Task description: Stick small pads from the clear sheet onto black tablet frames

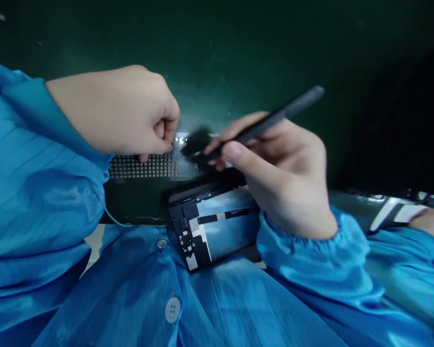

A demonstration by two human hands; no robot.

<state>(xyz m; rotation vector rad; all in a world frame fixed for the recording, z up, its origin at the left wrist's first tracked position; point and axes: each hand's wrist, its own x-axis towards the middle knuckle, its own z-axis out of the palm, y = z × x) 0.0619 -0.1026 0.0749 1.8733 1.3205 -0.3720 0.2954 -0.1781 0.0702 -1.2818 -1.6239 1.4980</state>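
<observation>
My left hand (130, 111) is closed, its thumb and forefinger pinched together at the upper edge of a clear sheet of small squares (144, 167). The bare shiny end of that sheet points toward my right hand (282, 159). Held like a pen in my right hand is a slim black pen-shaped tool (275, 115), its front end low over the sheet's bare end. A dark blur around the front end hides the tip. Below both hands lies an opened phone (220, 226), tilted, its inner parts and blue-reflecting surface showing; my right hand covers its upper right corner.
The dark green work surface (202, 58) stretches beyond my hands, with small white bits (1, 17) at the far left. A large black shape (398, 125) stands at the right. Another person's blue sleeve (401, 255) and hand (429, 221) show at the right edge.
</observation>
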